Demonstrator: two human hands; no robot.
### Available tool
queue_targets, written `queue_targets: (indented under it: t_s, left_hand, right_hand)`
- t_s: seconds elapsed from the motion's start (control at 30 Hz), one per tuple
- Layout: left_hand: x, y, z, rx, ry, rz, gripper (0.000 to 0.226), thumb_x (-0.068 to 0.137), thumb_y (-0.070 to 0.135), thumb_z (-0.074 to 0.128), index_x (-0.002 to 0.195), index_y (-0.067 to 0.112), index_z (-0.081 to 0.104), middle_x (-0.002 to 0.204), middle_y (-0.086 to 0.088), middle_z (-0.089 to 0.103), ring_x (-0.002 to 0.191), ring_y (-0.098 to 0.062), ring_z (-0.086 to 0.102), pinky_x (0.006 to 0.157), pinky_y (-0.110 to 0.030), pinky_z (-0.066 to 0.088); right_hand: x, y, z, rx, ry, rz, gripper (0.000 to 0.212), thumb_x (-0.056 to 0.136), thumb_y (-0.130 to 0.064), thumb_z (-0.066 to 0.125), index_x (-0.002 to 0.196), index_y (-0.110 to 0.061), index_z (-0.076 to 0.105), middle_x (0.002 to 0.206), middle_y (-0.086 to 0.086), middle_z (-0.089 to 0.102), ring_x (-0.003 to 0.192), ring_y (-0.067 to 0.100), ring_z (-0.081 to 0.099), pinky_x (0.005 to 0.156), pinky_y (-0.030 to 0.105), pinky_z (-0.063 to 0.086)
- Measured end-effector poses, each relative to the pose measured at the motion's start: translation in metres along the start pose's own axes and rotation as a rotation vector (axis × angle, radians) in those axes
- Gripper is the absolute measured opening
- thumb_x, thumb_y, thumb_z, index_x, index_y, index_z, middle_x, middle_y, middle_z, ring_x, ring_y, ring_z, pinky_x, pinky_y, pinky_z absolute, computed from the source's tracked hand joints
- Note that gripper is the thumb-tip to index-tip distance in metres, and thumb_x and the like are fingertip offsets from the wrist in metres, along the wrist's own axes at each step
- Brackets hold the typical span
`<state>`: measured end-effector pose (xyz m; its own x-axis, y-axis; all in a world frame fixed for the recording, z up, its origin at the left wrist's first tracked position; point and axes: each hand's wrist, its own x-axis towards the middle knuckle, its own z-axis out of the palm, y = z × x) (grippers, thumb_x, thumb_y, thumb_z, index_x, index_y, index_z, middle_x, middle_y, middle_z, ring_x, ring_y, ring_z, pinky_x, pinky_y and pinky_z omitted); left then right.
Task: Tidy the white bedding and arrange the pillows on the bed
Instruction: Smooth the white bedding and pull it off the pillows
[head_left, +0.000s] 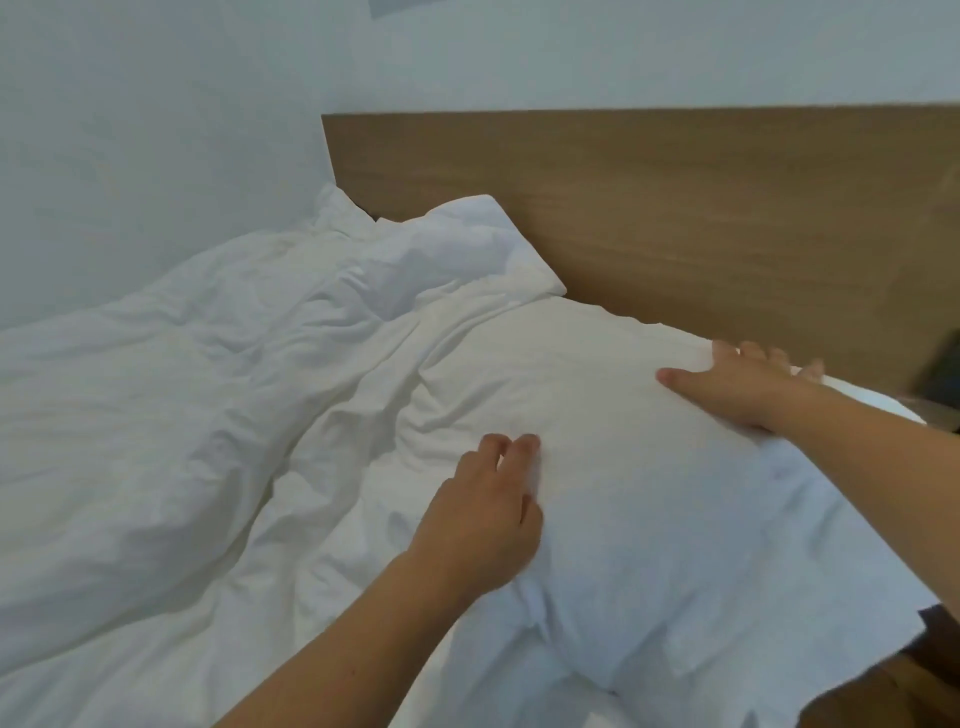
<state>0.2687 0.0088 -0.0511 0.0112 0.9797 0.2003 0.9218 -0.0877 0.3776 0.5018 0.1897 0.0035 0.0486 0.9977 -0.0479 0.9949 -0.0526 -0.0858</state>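
The left hand (488, 509) lies on the near left side of a white pillow (623, 467). Its fingers are only a little bent and spread, and the fingertips press into the pillow cloth; it does not grip anything. The right hand (748, 384) lies on the far right part of the same pillow, close to the headboard (675, 208). Its thumb points to the left across the pillow top and the other fingers reach over the far edge, mostly straight. Whether these fingers curl around the edge, I cannot tell, because the edge hides their tips.

The pillow under both hands is large and soft, and it lies flat at the head of the bed, with its far edge against the brown wooden headboard. Its loose pillowcase end hangs toward the near right corner of the bed.

A second white pillow (467, 249) lies further left, also against the headboard, partly covered by the bedding. The white duvet (182, 415) is spread over the left and middle part of the bed and has many wrinkles and folds. It touches the near pillow on its left side. Behind the bed there is a pale wall (156, 130). At the right edge a dark object (940, 374) is seen beside the headboard, too blurred to name.
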Motion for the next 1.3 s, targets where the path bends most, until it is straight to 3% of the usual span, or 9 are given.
queue_targets:
  t_s: [0.1,0.27,0.37,0.53,0.67,0.8,0.9,1.1,1.3]
  left_hand:
    - [-0.018,0.05,0.01,0.099,0.09,0.138,0.053,0.088,0.045,0.043,0.137,0.029,0.032,0.127,0.005,0.04,0.107,-0.02,0.044,0.083,-0.039,0.048]
    - [-0.018,0.12,0.052,0.234,-0.09,-0.098,0.1,0.071,0.082,0.045,0.146,0.03,0.003,0.151,-0.004,0.014,0.133,-0.032,0.022,0.103,-0.058,0.031]
    - [0.002,0.133,0.06,0.287,-0.02,-0.185,0.089,0.08,0.069,0.047,0.146,0.023,0.01,0.144,-0.009,0.025,0.126,-0.035,0.034,0.096,-0.051,0.039]
    - [0.016,0.125,0.046,0.237,0.135,-0.23,0.018,0.096,0.025,0.041,0.108,0.012,0.045,0.1,-0.011,0.061,0.091,-0.035,0.061,0.066,-0.035,0.036]
    - [0.026,0.104,0.018,-0.351,0.282,-0.523,0.012,0.091,0.009,0.041,0.093,0.006,0.052,0.099,-0.013,0.061,0.089,-0.032,0.055,0.075,-0.032,0.037]
    - [0.029,0.095,-0.007,-0.564,0.423,-0.593,0.018,0.09,0.008,0.041,0.096,0.006,0.058,0.103,-0.008,0.061,0.09,-0.025,0.054,0.077,-0.028,0.036]
    - [0.022,0.095,-0.024,-0.457,0.34,-0.524,0.03,0.083,0.033,0.044,0.107,0.018,0.055,0.105,-0.004,0.062,0.091,-0.025,0.055,0.077,-0.034,0.041]
    - [0.006,0.137,-0.012,0.275,0.022,-0.207,0.088,0.073,0.065,0.057,0.145,0.046,0.009,0.127,0.003,0.038,0.115,-0.024,0.044,0.089,-0.039,0.044]
    - [0.037,0.126,-0.012,0.052,0.287,-0.275,0.019,0.099,0.021,0.037,0.091,0.012,0.052,0.089,-0.006,0.061,0.083,-0.027,0.057,0.07,-0.033,0.04]
  right_hand:
    - [-0.008,0.029,-0.003,0.168,-0.019,0.068,0.099,0.076,-0.081,0.043,0.15,-0.019,0.022,0.156,0.011,0.025,0.143,0.035,0.023,0.114,0.054,0.019]
    - [-0.022,0.072,0.002,0.547,-0.114,0.114,0.102,0.077,-0.07,0.06,0.151,-0.01,0.023,0.155,0.016,0.024,0.142,0.036,0.022,0.115,0.047,0.026]
    - [-0.028,0.088,0.004,0.852,-0.192,0.174,0.111,0.066,-0.073,0.065,0.149,-0.012,0.023,0.153,0.011,0.029,0.138,0.035,0.032,0.11,0.048,0.033]
    - [-0.021,0.113,0.033,1.14,-0.265,0.305,0.108,0.063,-0.082,0.052,0.151,-0.025,0.023,0.152,0.005,0.036,0.131,0.034,0.043,0.108,0.05,0.037]
    - [-0.041,0.125,0.018,1.072,-0.475,0.21,0.095,0.075,-0.086,0.038,0.151,-0.029,0.026,0.155,0.002,0.03,0.139,0.028,0.032,0.115,0.039,0.024]
    - [-0.055,0.143,-0.011,0.766,-0.753,0.075,0.085,0.068,-0.061,0.076,0.137,-0.024,0.043,0.136,0.006,0.05,0.12,0.031,0.049,0.101,0.044,0.037]
    - [-0.057,0.148,-0.018,0.559,-0.777,0.092,0.074,0.07,-0.034,0.086,0.131,-0.013,0.05,0.136,0.015,0.052,0.118,0.039,0.054,0.099,0.052,0.046]
    - [-0.047,0.128,-0.052,0.912,-0.702,-0.006,0.035,0.089,-0.016,0.069,0.123,-0.008,0.062,0.115,0.012,0.07,0.106,0.032,0.067,0.094,0.049,0.052]
    - [-0.059,0.095,-0.077,1.087,-0.542,-0.118,0.024,0.092,-0.014,0.063,0.114,-0.002,0.064,0.104,0.016,0.073,0.097,0.033,0.069,0.085,0.046,0.056]
